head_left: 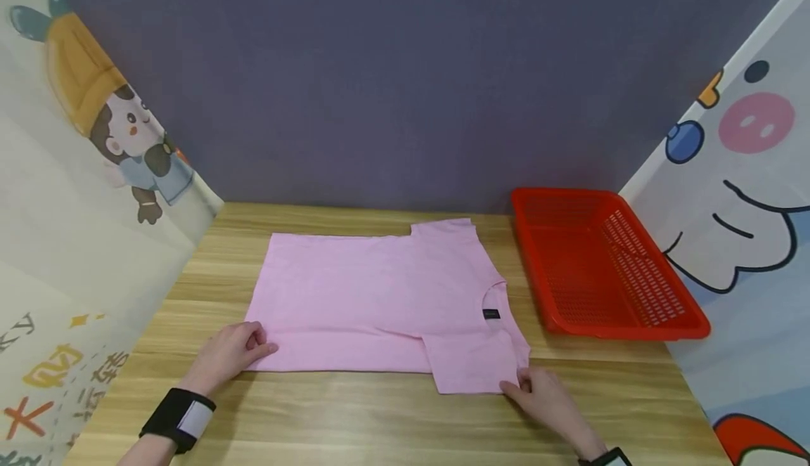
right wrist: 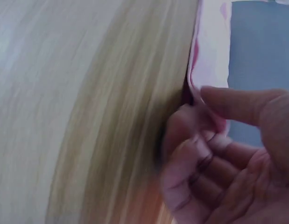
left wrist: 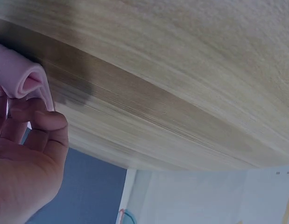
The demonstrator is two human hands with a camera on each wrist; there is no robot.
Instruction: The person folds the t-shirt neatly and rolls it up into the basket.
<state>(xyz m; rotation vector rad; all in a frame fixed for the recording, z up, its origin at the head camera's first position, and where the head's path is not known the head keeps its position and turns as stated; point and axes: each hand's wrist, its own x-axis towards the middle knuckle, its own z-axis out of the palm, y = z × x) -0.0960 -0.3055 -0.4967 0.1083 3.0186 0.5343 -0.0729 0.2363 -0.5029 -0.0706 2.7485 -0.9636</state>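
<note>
A pink T-shirt [head_left: 354, 283] lies flat on the wooden table with its neckline to the right and a small dark label [head_left: 491, 314] inside the collar. Its near side is folded inward as a long strip, and the near sleeve [head_left: 474, 367] points toward me, past the folded edge. At the hem's near left corner, my left hand [head_left: 230, 353] pinches the cloth; the left wrist view shows the rolled fold [left wrist: 32, 81] at its fingertips. My right hand [head_left: 547, 396] pinches the near right corner by the sleeve, thumb on top and fingers underneath in the right wrist view.
A red plastic basket [head_left: 544, 297] with perforated sides stands right of the shirt, against the right wall. A dark grey panel [head_left: 405, 86] rises behind the wooden table [head_left: 354, 417]. Cartoon-printed walls flank both sides.
</note>
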